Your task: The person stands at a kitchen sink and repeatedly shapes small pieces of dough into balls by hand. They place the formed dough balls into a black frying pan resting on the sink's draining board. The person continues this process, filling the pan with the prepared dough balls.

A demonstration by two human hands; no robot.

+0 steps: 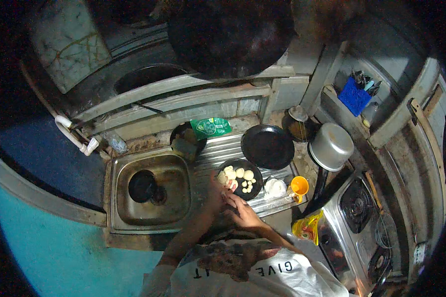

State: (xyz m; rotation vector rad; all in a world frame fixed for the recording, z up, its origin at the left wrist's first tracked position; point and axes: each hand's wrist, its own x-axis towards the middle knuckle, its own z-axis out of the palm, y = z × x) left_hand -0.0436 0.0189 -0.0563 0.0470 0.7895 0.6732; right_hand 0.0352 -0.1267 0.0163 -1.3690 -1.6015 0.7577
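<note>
My left hand (222,191) and my right hand (244,211) meet at the near left edge of a dark round plate (257,190). Several pale dough pieces (248,175) lie on that plate, some large and rounded, others small balls. The left fingertips are over the plate beside a larger dough lump (229,172). My right fingers rest close against the left hand; whatever may be between the palms is hidden. Right of the plate stands a small container of white powder (275,188), with an orange mug (299,185) beside it.
A ribbed metal drainboard (223,148) carries the plate and a large black round tray (267,146). Left is a steel sink (171,215) with a dark pan (142,186). An upturned aluminium pot (332,144), a gas stove (342,226) and a yellow packet (307,228) stand right.
</note>
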